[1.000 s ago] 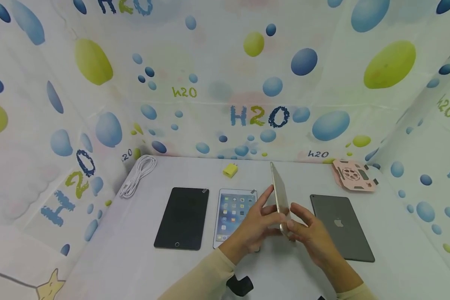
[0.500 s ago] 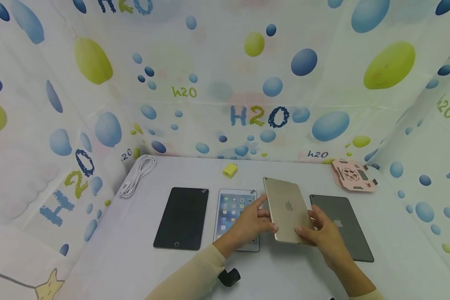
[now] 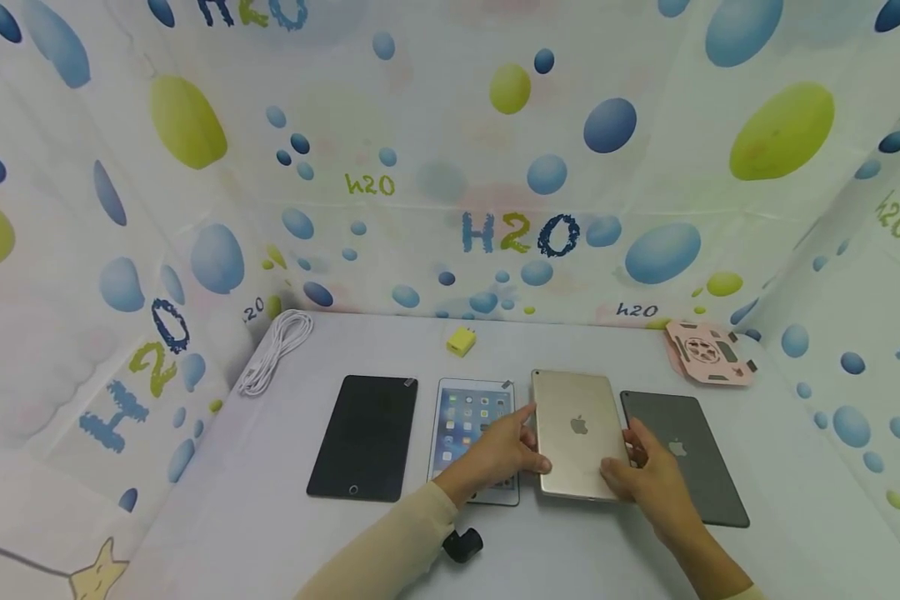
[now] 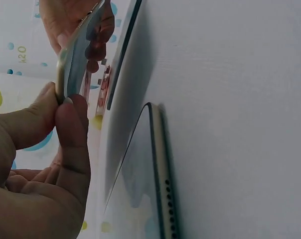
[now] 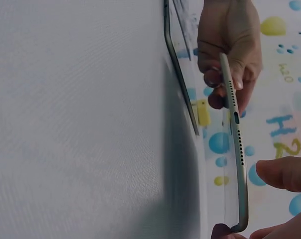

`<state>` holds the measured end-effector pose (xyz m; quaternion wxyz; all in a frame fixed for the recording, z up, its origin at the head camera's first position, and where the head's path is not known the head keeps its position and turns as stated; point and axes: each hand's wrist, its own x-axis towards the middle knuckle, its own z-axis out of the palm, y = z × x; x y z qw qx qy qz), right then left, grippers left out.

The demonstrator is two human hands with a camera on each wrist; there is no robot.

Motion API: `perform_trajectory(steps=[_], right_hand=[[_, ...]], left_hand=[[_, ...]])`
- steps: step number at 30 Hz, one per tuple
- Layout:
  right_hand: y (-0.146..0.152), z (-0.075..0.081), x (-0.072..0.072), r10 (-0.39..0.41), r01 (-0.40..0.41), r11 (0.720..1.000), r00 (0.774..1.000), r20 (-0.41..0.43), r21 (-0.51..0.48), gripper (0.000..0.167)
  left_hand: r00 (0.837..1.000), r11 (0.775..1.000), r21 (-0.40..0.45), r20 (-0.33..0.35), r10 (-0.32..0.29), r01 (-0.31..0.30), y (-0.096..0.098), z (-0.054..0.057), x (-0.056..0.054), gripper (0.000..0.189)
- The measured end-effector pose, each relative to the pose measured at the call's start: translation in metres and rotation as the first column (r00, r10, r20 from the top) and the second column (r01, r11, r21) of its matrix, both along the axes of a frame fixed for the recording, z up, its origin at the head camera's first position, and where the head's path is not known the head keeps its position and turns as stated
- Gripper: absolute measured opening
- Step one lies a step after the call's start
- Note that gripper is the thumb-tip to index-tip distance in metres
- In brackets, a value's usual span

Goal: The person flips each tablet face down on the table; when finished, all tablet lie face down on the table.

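Note:
A gold tablet (image 3: pixel 579 396) with an apple logo lies back side up between my two hands, raised off the table. My left hand (image 3: pixel 498 450) pinches its left edge; in the left wrist view, the thumb (image 4: pixel 43 102) is on the back and a bent finger is beneath. At the opposite edge my right hand (image 3: pixel 652 475) holds it with fingers underneath, while the right wrist view has the right thumb (image 5: pixel 282 173) lifted a little from the back. The screen side faces down, with only a slanted strip showing in the left wrist view.
Left of the gold tablet are a white tablet (image 3: pixel 461 417) with a lit-looking icon screen and a black tablet (image 3: pixel 363 437). A dark grey tablet (image 3: pixel 690 450) lies right. Behind are a white cable (image 3: pixel 277 354), a yellow charger (image 3: pixel 461 341) and a pink flat stand (image 3: pixel 708 354).
The gold tablet stood edge-on to the head view, then turned its back upward. It has since come lower and flatter, still held by both hands.

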<state>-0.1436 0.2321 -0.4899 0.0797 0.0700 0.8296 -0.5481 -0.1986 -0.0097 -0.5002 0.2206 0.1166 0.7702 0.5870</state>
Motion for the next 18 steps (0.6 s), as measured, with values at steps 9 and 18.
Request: perform_trajectory(steps=[9, 18], right_hand=[[-0.002, -0.005, -0.002, -0.029, 0.031, 0.999, 0.998, 0.048, -0.038, 0.081], [0.001, -0.005, -0.005, 0.009, -0.006, 0.999, 0.997, 0.072, -0.047, 0.078]], left_hand=[[0.996, 0.984, -0.175, -0.091, 0.008, -0.024, 0.007, -0.009, 0.0, 0.096], [0.995, 0.981, -0.188, -0.091, 0.029, -0.046, 0.012, -0.008, 0.003, 0.086]])
